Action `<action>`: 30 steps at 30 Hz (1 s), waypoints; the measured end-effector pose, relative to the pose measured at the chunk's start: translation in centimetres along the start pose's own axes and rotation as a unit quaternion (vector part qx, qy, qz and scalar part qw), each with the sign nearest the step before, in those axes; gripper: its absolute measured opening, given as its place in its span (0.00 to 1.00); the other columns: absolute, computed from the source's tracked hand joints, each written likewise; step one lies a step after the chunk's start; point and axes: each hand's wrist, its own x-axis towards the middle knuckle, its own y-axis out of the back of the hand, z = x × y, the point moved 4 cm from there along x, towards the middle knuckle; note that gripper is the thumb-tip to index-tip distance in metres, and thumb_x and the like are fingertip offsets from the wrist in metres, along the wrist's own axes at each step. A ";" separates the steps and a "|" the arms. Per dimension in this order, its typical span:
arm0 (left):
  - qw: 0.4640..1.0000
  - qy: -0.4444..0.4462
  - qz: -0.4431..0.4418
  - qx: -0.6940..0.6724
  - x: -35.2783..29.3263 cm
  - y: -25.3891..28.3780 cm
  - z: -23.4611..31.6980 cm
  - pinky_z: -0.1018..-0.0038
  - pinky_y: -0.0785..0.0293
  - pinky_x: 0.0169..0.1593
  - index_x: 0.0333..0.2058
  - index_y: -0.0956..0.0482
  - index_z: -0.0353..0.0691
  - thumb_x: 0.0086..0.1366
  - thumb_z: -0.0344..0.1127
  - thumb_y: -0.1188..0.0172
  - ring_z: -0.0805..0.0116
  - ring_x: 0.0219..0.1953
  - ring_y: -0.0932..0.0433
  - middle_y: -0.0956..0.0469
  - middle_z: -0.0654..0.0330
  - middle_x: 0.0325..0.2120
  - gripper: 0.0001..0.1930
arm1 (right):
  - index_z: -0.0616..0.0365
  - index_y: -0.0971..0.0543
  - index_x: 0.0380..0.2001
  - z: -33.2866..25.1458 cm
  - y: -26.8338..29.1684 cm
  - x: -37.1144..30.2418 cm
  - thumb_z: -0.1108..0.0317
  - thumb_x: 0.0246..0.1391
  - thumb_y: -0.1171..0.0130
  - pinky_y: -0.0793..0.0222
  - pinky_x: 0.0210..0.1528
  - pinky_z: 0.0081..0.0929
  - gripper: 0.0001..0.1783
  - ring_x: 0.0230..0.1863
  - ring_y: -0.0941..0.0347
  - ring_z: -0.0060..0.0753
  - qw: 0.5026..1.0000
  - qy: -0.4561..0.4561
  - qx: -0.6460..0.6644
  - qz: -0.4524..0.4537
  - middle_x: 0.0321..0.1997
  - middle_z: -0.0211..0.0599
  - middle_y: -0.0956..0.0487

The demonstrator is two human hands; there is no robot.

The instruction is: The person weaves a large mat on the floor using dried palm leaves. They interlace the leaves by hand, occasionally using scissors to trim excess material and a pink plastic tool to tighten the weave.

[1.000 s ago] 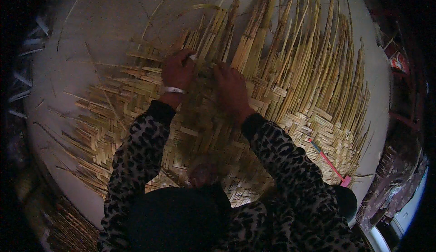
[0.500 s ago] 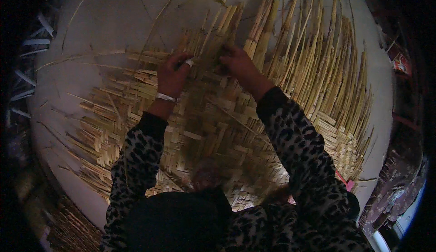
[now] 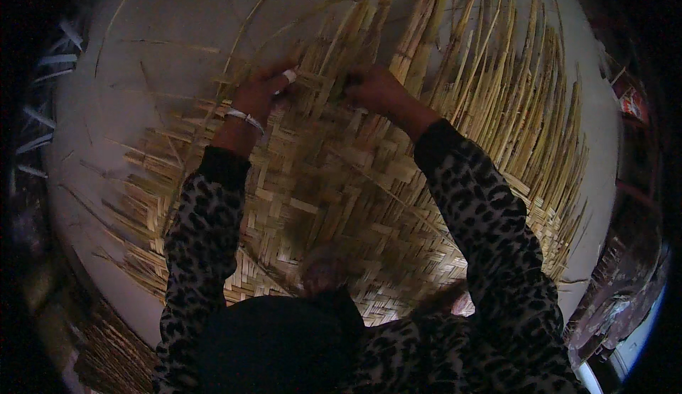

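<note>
The woven mat lies beneath both hands and spreads back from them toward the body. A group of loose flat strips points away from the body, long axis running just beyond and between the hands. The right hand is nearer their base, its fingers curled together; blur hides whether they pinch a strip. The left hand is to their left, thumb angled toward them, fingers partly bent; I cannot tell whether it grips anything.
</note>
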 end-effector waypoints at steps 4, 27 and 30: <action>0.997 0.013 0.007 0.072 0.5 0.1 0.5 0.75 0.25 0.37 0.46 0.19 0.44 0.59 0.35 0.38 0.72 0.35 0.22 0.20 0.62 0.36 0.15 | 0.62 0.22 0.37 0.2 -0.3 0.4 0.64 0.47 0.42 0.29 0.38 0.40 0.15 0.32 0.24 0.43 0.993 0.069 -0.014 0.093 0.30 0.45 0.21; 0.642 -0.402 0.099 0.646 -7.2 -5.1 -2.0 0.58 0.36 0.58 0.59 0.36 0.40 0.58 0.44 0.39 0.56 0.58 0.34 0.33 0.52 0.56 0.32 | 0.63 0.34 0.58 0.0 -7.4 -8.3 0.62 0.57 0.48 0.51 0.68 0.46 0.27 0.66 0.43 0.49 0.928 0.160 -0.266 0.206 0.63 0.52 0.35; 0.602 -0.402 0.043 0.689 -6.3 -6.9 -3.3 0.55 0.43 0.62 0.59 0.39 0.39 0.55 0.45 0.38 0.55 0.63 0.41 0.41 0.52 0.60 0.35 | 0.63 0.34 0.57 0.0 -7.3 -8.5 0.58 0.58 0.50 0.53 0.69 0.46 0.28 0.67 0.44 0.49 0.921 0.168 -0.269 0.226 0.63 0.50 0.36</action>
